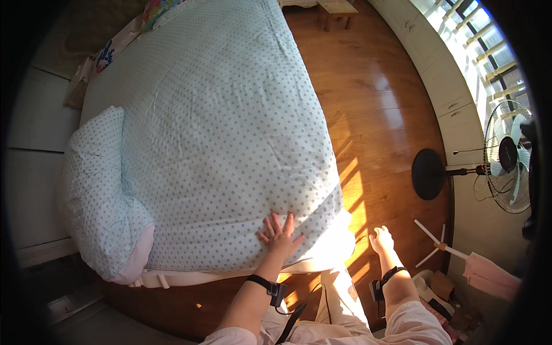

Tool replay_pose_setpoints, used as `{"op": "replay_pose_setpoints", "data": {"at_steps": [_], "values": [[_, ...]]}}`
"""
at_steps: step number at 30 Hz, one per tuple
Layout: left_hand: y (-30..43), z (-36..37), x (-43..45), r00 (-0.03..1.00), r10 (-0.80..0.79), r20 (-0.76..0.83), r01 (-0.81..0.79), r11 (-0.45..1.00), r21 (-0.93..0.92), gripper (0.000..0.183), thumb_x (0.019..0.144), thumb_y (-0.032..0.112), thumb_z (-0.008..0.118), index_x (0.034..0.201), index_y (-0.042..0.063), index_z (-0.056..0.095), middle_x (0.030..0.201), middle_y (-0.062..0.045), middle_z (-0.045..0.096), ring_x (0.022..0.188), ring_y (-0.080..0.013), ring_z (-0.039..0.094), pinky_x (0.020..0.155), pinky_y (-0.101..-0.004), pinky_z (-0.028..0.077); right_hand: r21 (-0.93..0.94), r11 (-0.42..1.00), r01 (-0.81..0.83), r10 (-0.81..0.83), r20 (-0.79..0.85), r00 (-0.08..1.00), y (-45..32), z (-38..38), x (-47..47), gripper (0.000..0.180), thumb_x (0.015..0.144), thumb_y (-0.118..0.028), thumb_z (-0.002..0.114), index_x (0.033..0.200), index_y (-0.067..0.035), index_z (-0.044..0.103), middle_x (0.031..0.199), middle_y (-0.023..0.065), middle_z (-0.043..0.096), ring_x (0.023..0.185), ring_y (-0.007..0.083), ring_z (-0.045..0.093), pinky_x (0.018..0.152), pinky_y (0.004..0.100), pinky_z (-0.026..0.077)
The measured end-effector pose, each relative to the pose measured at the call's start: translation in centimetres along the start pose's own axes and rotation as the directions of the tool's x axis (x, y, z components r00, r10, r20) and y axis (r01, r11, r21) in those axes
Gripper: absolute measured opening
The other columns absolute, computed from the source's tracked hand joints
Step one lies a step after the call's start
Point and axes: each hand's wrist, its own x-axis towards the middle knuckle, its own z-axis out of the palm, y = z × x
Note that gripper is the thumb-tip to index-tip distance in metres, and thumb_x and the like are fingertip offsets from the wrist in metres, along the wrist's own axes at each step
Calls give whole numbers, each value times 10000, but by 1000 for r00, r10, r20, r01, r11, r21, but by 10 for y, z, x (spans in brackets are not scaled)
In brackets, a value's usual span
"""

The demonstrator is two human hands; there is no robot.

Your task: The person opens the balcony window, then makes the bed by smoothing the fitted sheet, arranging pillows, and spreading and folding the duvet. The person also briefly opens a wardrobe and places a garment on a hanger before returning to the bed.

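My left hand (279, 238) lies palm down on the foot end of the bed, its fingers spread over a pale dotted bed cover (215, 142). Small creases run across the fabric around it. Off the bed's corner, my right hand (381, 240) hangs in the air above the wooden floor, fingers loosely bent and nothing seen in it. A folded, bulky quilt (97, 185) with the same dots and a pink underside is heaped along the left side of the bed. Strong sunlight falls on the near right corner of the cover.
A standing fan (509, 153) with a round black base (428, 174) stands at right. Nearer are a white-legged stand (440, 246) with pink cloth (489, 274) and piled shoes (433, 293). A small wooden stool (337, 8) is far off. White cabinets (453, 103) run below the window.
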Motion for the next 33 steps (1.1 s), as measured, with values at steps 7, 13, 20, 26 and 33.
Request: {"op": "replay_pose_setpoints", "data": {"at_steps": [7,13,20,26,33], "values": [[60,25,19,999,46,29,-48,996,74,774,836,482,515,1437,351,45,1489,-178,-104,1360,-381,-134,1002,-644,-28,114,826,552,-420,-529,737,-162,-112,23,522,734,-233,672,1177,-15,502,1239,246,465,1150,400,434,966,434,369],[54,49,35,998,49,29,-52,990,129,818,807,482,555,1437,341,54,1480,-208,-105,1344,-425,-146,973,-674,-58,-205,446,871,-782,-563,268,-296,-120,22,639,785,-446,564,1351,-213,379,1435,127,278,1327,339,232,1061,509,178],[53,51,37,995,7,104,-23,987,156,844,770,604,540,1433,251,155,1457,-267,-90,1325,-452,-165,960,-666,-109,922,111,372,-518,-266,813,-223,-65,147,665,875,-410,512,1413,-130,239,1438,192,242,1253,364,345,960,387,379],[60,57,37,985,-89,147,64,984,167,783,746,576,594,1380,285,238,1451,-228,-9,1327,-438,-113,976,-649,-79,850,465,-248,-478,477,737,-247,-62,258,858,884,-560,380,1404,44,64,1471,181,157,1349,314,184,1082,360,190],[65,63,32,991,-129,45,115,964,241,745,708,569,636,1325,320,301,1429,-185,84,1323,-424,-33,986,-645,-33,787,1,-616,-170,608,776,-251,-20,303,629,901,-544,398,1272,-37,378,1064,105,584,1010,210,525,901,343,409]]}}
